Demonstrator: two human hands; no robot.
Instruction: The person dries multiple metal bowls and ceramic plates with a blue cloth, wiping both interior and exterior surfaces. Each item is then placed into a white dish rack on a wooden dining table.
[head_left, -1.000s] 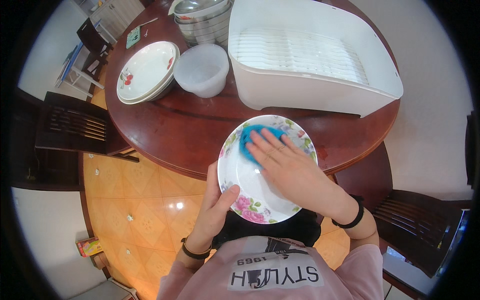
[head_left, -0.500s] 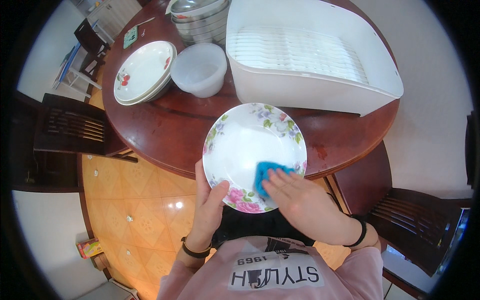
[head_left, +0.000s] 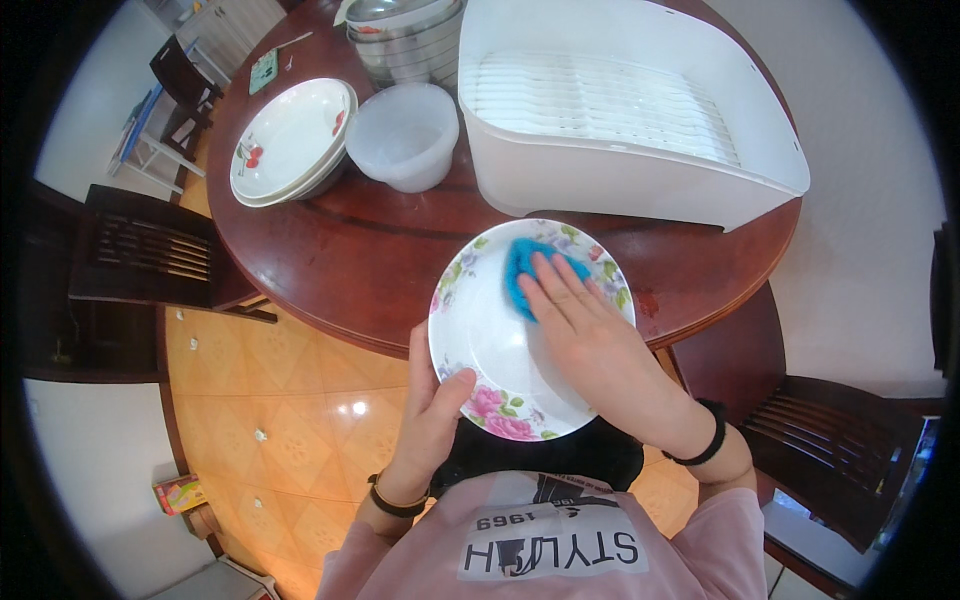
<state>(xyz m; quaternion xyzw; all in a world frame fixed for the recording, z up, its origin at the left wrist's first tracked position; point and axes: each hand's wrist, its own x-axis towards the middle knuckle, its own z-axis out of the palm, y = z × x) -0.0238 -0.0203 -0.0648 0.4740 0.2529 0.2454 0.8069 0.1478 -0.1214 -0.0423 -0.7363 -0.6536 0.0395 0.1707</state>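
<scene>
A white plate [head_left: 490,330] with a floral rim is held in front of me, just off the table's near edge. My left hand [head_left: 432,405] grips its lower left rim, the thumb on top and the fingers underneath. Under the fingers of my right hand [head_left: 580,325] a blue cloth [head_left: 518,270] lies pressed against the plate's far inner part. The right palm and wrist cover part of the plate's right side.
On the round brown table [head_left: 320,270] stand a white dish rack [head_left: 620,175], a translucent bowl [head_left: 405,140], a stack of plates [head_left: 290,145] and stacked steel bowls [head_left: 405,45]. Dark wooden chairs stand left [head_left: 150,250] and right [head_left: 810,420].
My right hand has slid the blue cloth from the plate's lower right to its far part. The plate, still in my left hand, has shifted slightly right and nearer.
</scene>
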